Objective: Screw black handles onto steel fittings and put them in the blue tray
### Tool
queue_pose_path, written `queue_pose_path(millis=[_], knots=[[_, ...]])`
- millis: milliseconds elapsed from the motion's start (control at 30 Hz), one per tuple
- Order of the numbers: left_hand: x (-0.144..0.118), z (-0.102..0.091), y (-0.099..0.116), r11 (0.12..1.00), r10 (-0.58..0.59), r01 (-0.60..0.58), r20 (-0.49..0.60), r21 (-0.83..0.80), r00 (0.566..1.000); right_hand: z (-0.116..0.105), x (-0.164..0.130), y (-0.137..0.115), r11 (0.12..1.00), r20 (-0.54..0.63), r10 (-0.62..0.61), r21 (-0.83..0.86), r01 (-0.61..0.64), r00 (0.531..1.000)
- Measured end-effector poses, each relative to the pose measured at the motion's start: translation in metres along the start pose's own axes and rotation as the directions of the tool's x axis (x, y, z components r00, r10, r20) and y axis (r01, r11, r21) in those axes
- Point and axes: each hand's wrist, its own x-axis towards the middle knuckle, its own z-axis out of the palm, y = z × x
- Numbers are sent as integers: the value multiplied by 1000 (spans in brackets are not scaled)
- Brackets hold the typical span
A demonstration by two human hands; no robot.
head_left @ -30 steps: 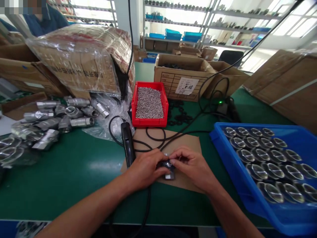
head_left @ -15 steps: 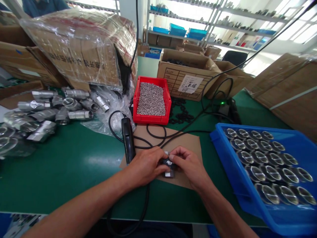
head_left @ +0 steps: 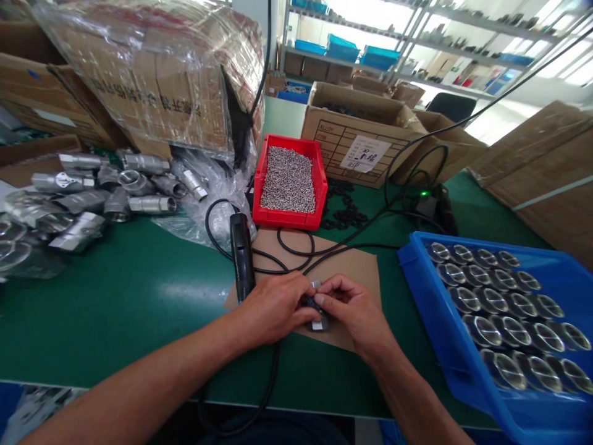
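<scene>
My left hand [head_left: 273, 309] and my right hand [head_left: 354, 312] meet over a small metal part with a black ring [head_left: 317, 312], which rests on a brown cardboard sheet [head_left: 356, 266]. Both hands pinch this part from either side, and most of it is hidden by my fingers. A black electric screwdriver [head_left: 242, 254] with a black cable lies just left of my left hand. A red bin [head_left: 288, 183] full of small silver screws stands behind the cardboard sheet.
A blue tray [head_left: 467, 358] holds several shiny oval metal caps at the right. Metal valve bodies [head_left: 92, 198] lie piled at the left beside plastic-wrapped cartons [head_left: 148, 93]. Black rubber rings [head_left: 345, 213], a power adapter [head_left: 433, 207] and open cardboard boxes [head_left: 365, 133] stand behind.
The view has dropped and shifted slightly, so the person at the back left is out of sight. My hands stay together on the small part, with only small finger movement.
</scene>
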Motion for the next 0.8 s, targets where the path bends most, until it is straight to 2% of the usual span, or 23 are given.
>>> queue_pose_path(millis=[233, 400, 533, 600, 667, 733, 800], knots=[[0, 1, -1, 1000, -3, 3, -19, 5, 1000, 3, 0, -3, 999, -8, 13, 29, -12, 1000], [0, 3, -3, 1000, 14, -13, -24, 23, 1000, 4, -1, -2, 999, -41, 48, -8, -49, 998], [-1, 4, -4, 999, 30, -29, -35, 39, 999, -7, 2, -7, 996, 67, 29, -81, -24, 997], [-1, 3, -4, 998, 40, -39, -36, 45, 999, -11, 10, -14, 978, 67, -58, -197, 71, 996], [-1, 2, -3, 998, 37, -36, -34, 47, 999, -8, 25, -26, 915, -1, -231, -341, 217, 973], [-1, 1, -3, 999, 18, -17, -29, 38, 999, 3, 48, -39, 801, -33, -425, -479, 359, 904], [-1, 1, -2, 1000, -1, 2, -24, 20, 1000, 21, 76, -55, 638, 30, -562, -620, 457, 826]])
